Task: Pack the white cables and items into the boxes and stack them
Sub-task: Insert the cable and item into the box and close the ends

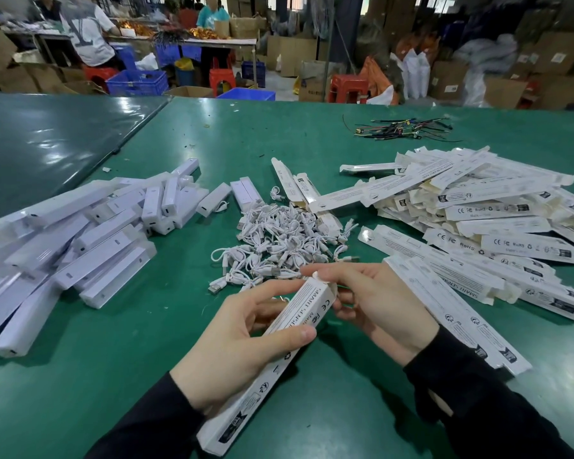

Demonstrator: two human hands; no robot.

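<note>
White box (289,329) clasped by left hand (232,346); right hand (378,306) grip pinching its end flap.

My left hand (239,342) hides the middle of the box (272,362) I hold, and its print is too blurred to read. The pile of white bars (63,240) runs off the left edge. People at the far table are blurred.

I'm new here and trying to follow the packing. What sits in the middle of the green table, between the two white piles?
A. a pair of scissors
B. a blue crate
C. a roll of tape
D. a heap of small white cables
D: a heap of small white cables lies on the green table, between the white bar-shaped items and the flat printed boxes.
</note>
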